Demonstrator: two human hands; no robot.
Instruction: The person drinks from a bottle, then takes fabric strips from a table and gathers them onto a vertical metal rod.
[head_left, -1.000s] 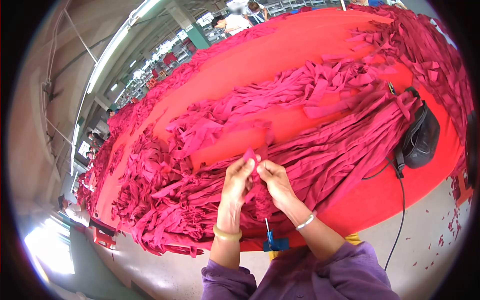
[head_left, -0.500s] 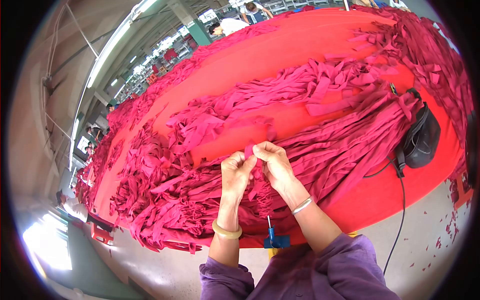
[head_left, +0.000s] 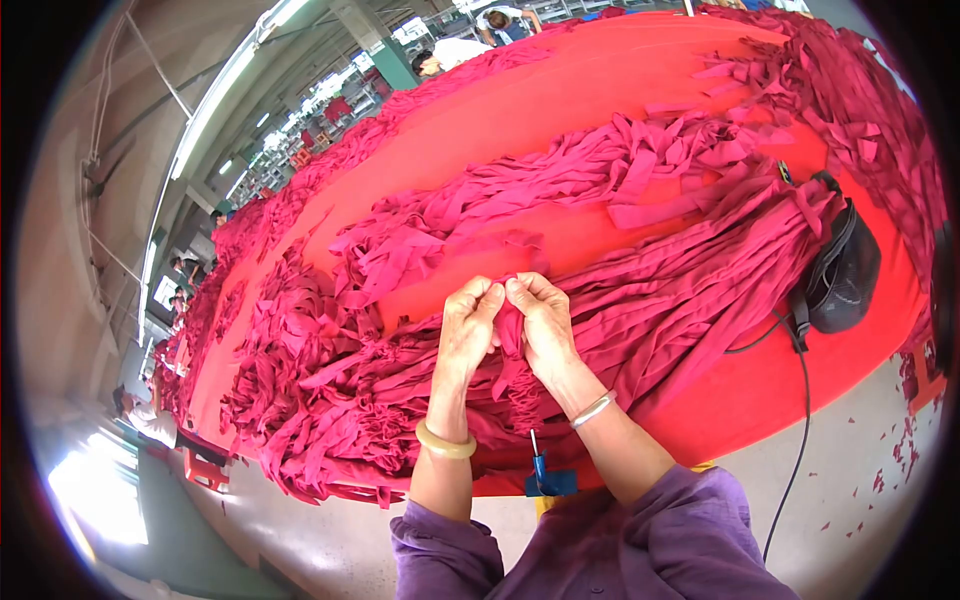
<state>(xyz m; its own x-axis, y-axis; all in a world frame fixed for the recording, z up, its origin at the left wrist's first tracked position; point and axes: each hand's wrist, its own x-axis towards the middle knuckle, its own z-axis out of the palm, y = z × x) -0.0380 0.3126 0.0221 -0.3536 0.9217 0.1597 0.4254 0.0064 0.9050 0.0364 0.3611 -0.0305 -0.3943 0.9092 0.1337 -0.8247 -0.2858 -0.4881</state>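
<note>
My left hand and my right hand meet at their fingertips above the cloth pile, both pinching a crimson fabric strip. The strip hangs down between my palms, and a gathered, crinkled length dangles below it. Just under that, a blue tool with a thin upright metal pin stands at the table's near edge. Long crimson strips run from beside my right hand to the right. Tangled, crinkled strips lie to the left of my left hand.
A red-covered table bears more strip piles along its middle and far edges. At the right sits a black bag with a cable hanging to the floor. People bend over the far edge; another person is at the left. Red stools stand below.
Both hands have risen slightly and their fingertips have come together at the top of the strip. Less of the strip sticks up above my fingers now.
</note>
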